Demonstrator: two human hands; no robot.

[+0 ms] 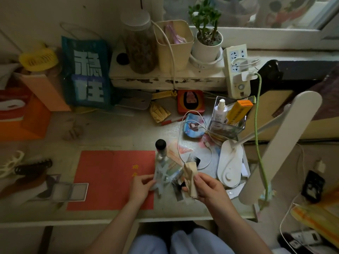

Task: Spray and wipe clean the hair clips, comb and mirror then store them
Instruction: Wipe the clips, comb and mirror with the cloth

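Now the left hand (140, 184) pinches a pale translucent hair clip (162, 176) at its edge, and the right hand (207, 186) has its grip closed around a beige cloth (190, 176) that touches the clip, both above the worktop (113, 132) just right of a red sheet (110, 180). Behind the clip stands a small bottle with a black cap (160, 148), while a folding mirror (70, 191), a dark claw clip (34, 166) and a white claw clip (11, 163) lie well apart at the left. At the right stand a white desk lamp (231, 167) and a clear box (228, 118) holding a white spray bottle (220, 111).
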